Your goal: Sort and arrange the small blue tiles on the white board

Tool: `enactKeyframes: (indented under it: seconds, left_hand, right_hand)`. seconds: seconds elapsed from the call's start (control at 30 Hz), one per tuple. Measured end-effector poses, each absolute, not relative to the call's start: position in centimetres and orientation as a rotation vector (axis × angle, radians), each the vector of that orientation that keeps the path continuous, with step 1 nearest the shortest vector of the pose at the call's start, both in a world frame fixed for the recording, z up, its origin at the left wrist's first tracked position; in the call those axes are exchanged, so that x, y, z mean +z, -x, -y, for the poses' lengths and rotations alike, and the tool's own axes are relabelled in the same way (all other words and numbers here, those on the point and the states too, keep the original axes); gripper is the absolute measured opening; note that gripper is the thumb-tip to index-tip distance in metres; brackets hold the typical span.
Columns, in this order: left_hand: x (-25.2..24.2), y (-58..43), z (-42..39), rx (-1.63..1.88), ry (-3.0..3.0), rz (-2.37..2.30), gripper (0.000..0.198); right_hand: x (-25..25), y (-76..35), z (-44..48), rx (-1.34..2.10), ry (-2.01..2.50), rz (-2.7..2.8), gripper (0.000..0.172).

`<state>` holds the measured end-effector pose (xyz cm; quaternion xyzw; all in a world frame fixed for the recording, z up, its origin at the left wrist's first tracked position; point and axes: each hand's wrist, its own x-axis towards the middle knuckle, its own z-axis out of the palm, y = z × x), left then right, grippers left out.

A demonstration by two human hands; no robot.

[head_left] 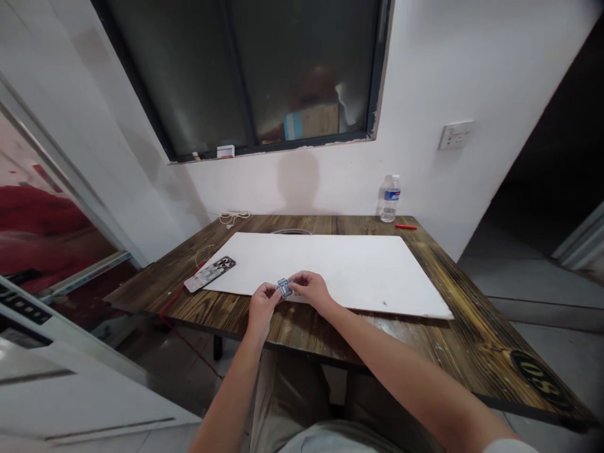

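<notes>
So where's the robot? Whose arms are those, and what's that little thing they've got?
There's no robot here, just a person using two bare hands. The single picture comes from a camera worn on that person's head, looking forward and down, so you see their arms as if they were your own. The left hand and the right hand both pinch a small blue-and-white piece; it's too small to tell what it is. Below it, a white board lies on a dark wooden table. A phone is at the board's left end. Toward the wall are a pale cord, a clear bottle and a thin red stick.
</notes>
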<state>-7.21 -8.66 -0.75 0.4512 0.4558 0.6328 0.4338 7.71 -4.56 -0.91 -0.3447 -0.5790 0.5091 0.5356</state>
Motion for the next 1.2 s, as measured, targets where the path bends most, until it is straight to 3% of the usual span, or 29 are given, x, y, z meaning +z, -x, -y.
enactKeyframes:
  seconds: [0.27,0.57,0.77,0.9,1.2]
  left_hand:
    - [-1.0,7.4,8.5,1.537,-1.116,-1.099,0.036]
    - [-0.8,7.3,8.6,1.501,-1.141,-1.106,0.037]
    - [-1.1,7.5,8.6,1.529,-1.457,-1.444,0.025]
    - [-0.5,7.2,8.8,1.339,-1.629,-1.680,0.014]
    - [0.0,6.9,8.9,1.172,-1.758,-1.825,0.014]
  right_hand:
    - [-1.0,-8.0,4.4,1.008,0.930,1.477,0.029]
    - [-1.2,-7.9,4.2,1.065,0.953,1.552,0.023]
    - [-1.1,-8.4,3.8,0.921,0.993,1.638,0.013]
    - [-1.2,-9.5,3.0,0.740,1.082,1.927,0.003]
    - [-0.9,-10.1,2.9,0.594,1.123,2.071,0.005]
